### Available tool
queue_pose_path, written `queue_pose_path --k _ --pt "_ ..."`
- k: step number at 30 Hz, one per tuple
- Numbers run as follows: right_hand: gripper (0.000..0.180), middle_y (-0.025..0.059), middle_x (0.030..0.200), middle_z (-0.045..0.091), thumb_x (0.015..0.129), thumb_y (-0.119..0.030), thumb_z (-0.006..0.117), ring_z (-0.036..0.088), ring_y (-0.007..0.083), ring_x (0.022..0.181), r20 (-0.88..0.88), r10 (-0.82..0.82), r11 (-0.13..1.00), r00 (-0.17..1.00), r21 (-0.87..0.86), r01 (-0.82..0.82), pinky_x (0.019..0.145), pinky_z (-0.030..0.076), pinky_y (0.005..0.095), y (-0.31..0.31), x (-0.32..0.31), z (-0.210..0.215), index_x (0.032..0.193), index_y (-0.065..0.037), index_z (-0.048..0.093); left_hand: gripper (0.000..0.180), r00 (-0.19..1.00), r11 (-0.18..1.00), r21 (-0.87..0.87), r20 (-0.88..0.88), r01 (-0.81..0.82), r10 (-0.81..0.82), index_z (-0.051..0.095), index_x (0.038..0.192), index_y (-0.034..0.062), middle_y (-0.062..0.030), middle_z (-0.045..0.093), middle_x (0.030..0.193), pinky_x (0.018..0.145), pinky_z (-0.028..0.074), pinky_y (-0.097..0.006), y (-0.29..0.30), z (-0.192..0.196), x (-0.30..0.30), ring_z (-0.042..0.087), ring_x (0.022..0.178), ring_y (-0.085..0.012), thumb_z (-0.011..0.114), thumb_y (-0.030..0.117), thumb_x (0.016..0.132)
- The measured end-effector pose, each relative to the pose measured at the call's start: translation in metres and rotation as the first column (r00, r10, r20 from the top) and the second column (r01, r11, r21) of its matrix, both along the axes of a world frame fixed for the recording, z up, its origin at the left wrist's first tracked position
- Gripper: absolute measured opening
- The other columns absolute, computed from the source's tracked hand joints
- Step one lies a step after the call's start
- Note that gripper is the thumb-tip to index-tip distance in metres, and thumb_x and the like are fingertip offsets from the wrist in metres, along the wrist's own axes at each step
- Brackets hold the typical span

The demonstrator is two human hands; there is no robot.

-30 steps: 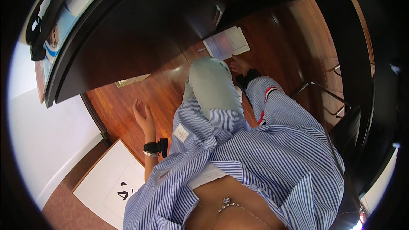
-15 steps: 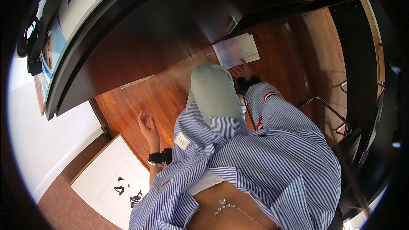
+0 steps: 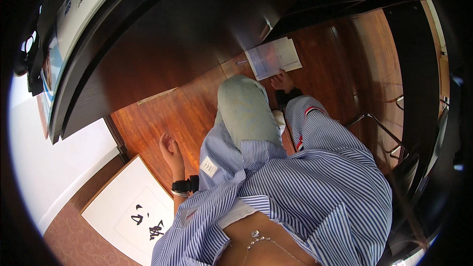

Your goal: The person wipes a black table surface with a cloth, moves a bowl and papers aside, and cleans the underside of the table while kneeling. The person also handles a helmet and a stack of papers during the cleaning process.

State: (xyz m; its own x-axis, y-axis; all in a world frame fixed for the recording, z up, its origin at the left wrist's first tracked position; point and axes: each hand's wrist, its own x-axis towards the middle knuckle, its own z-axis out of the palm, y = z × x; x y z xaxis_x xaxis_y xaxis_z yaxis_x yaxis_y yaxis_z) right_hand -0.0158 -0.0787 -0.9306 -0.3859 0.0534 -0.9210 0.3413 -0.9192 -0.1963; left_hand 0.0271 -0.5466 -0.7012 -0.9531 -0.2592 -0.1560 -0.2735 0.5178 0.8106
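A pale blue and white booklet or sheaf of papers [image 3: 272, 59] lies on the wooden floor, partly beneath the dark desk. My right hand [image 3: 282, 82] is at its near edge, with the fingers apart and a fingertip overlapping the edge; whether it presses on the paper I cannot tell. Beside the booklet's left side lies a thin pen-like stick [image 3: 242, 62]. My left hand [image 3: 171, 153] hangs over the floor at the left, palm turned inward, fingers loosely bent and holding nothing. Both wrists wear black bands.
A dark desk [image 3: 162, 44] overhangs the upper left, with papers [image 3: 74, 14] on top. A framed sheet with brush writing [image 3: 125, 207] leans at the lower left. Curved metal legs [image 3: 374, 120] stand at the right. My bent knee [image 3: 244, 103] is between my hands.
My right hand has drawn back slightly from the booklet, and its fingers are more bent. The booklet lies flatter. My left hand has hardly moved.
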Motion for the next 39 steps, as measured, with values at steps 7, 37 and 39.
queue_pose_path --k 7,37,39 --pt "0.050 0.0050 0.112 0.048 0.071 -0.030 0.066 0.045 0.0222 0.106 0.020 -0.059 0.998 0.998 0.017 0.059 0.091 0.034 0.0385 -0.008 -0.016 0.012 0.112 -0.013 0.043 0.034 1.000 1.000 0.004 -0.014 -0.012 0.012 0.043 0.115 0.0032 -0.0107 0.051 0.107 0.086 0.038 -0.030 -0.004 0.001 0.001 0.049 0.099 -0.0198 0.050 0.004 0.082" --pt "0.030 0.0143 0.108 0.053 0.085 -0.013 0.050 0.053 0.0223 0.099 -0.187 0.272 0.961 0.944 -0.001 -0.278 0.088 0.043 0.0362 -0.107 0.018 0.544 0.109 0.003 0.046 0.037 0.928 0.864 0.504 0.327 -0.010 -0.180 0.045 0.112 0.0000 -0.0111 0.053 0.102 0.081 0.040 -0.027 0.059 0.393 -0.077 0.052 0.094 -0.0178 0.037 0.029 0.090" --pt "0.031 0.0137 0.108 0.053 0.085 -0.014 0.051 0.053 0.0215 0.099 -0.221 0.376 0.922 0.900 -0.002 -0.386 0.087 0.044 0.0351 -0.130 0.015 0.592 0.109 0.004 0.046 0.044 0.916 0.817 0.555 0.391 -0.157 -0.090 0.043 0.114 -0.0002 -0.0123 0.052 0.103 0.082 0.039 -0.028 0.056 0.417 -0.081 0.050 0.095 -0.0186 0.033 0.036 0.091"
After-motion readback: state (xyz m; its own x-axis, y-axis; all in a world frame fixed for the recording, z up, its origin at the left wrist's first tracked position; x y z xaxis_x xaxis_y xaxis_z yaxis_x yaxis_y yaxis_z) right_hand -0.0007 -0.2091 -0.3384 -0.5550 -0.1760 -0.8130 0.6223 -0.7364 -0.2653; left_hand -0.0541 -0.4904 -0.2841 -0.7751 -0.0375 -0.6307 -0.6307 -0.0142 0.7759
